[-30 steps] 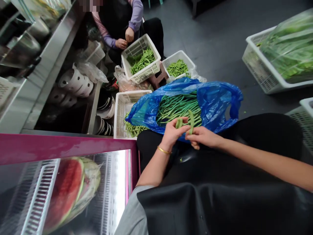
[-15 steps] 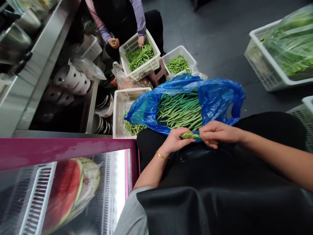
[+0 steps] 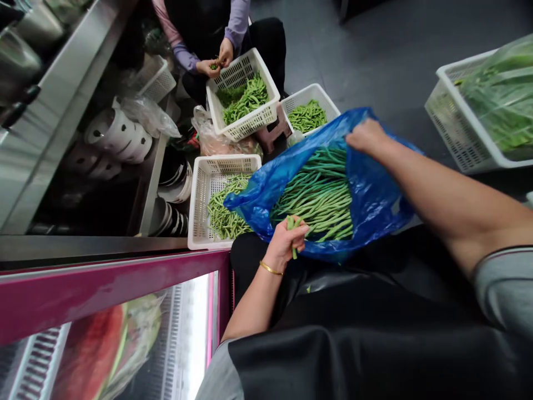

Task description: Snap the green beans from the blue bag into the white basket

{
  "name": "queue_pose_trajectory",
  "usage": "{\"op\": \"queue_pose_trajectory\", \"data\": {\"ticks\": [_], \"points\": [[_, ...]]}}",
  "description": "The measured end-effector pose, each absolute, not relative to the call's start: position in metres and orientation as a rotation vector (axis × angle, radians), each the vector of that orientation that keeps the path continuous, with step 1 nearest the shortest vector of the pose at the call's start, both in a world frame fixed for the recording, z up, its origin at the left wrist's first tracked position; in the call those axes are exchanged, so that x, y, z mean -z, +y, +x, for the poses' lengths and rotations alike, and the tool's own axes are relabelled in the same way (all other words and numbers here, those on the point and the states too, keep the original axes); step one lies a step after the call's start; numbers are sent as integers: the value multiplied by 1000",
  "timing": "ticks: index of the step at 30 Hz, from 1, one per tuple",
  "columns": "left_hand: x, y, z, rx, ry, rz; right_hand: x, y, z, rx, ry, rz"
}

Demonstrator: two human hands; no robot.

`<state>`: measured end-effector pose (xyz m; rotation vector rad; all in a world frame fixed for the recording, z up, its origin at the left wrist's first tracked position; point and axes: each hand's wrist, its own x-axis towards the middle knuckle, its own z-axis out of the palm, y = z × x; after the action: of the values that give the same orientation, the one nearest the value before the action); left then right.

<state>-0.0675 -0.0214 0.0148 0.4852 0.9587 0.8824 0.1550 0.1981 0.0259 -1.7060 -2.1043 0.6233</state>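
Note:
My left hand, with a gold bangle at the wrist, is closed round a few short green bean pieces. It is over the near edge of a blue plastic bag on my lap. Inside the bag lies a heap of long green beans. At the far side of the bag, my right hand grips the bag's raised rim with its fingers curled over the plastic. A white crate left of the bag holds cut bean pieces.
Across from me a person's hands work over a white basket of cut beans. A smaller white basket of beans is beside it. At right stands a crate of bagged leafy greens. A pink-framed glass case showing watermelon is at left.
My right hand has left the bean pieces at my left hand and moved up to the bag's far rim, which is now lifted. The other person's hands have come together.

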Motion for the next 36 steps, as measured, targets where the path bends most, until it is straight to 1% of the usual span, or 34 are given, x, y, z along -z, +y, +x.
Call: {"op": "queue_pose_trajectory", "data": {"ticks": [2,5,7,9,11,13,16,19,22,24,26,27,29,31,33,34,36], "points": [[-12,-18,-69,-941,957,429,-23,203,149,-522,-2286,-1856],[-9,-15,-69,-969,871,339,-6,190,133,-534,-2581,-1922],[-9,-15,-67,-963,847,325,5,180,124,-592,-2643,-1959],[-8,-17,-63,-977,903,353,7,168,117,-555,-2675,-2000],[-5,-20,-56,-982,1007,377,-2,149,111,-495,-2714,-1929],[-1,-22,-49,-985,1096,368,-17,119,105,-535,-2767,-1765],[4,-23,-41,-1045,1167,323,-32,65,98,-870,-2750,-1453],[4,-26,-40,-1100,1161,294,-29,24,109,-1269,-2423,-1239],[-1,-29,-44,-1156,1107,246,-19,-1,139,-1561,-1948,-1367],[-4,-28,-48,-1214,1096,205,-15,-17,161,-1710,-1886,-1418],[-6,-26,-51,-1280,1118,172,-15,-36,176,-1829,-1969,-1391],[-7,-25,-51,-1311,1136,158,-16,-45,180,-1841,-1993,-1389],[-7,-25,-51,-1363,1166,137,-20,-61,180,-1747,-1989,-1419],[-8,-27,-47,-1368,1150,161,-25,-69,173,-1534,-1993,-1426],[-10,-33,-39,-1291,1090,240,-29,-69,164,-1354,-2012,-1363],[-12,-36,-34,-1246,1060,286,-30,-67,161,-1308,-1994,-1336],[-18,-45,-26,-1217,1022,375,-30,-60,160,-1324,-1803,-1350]]}}
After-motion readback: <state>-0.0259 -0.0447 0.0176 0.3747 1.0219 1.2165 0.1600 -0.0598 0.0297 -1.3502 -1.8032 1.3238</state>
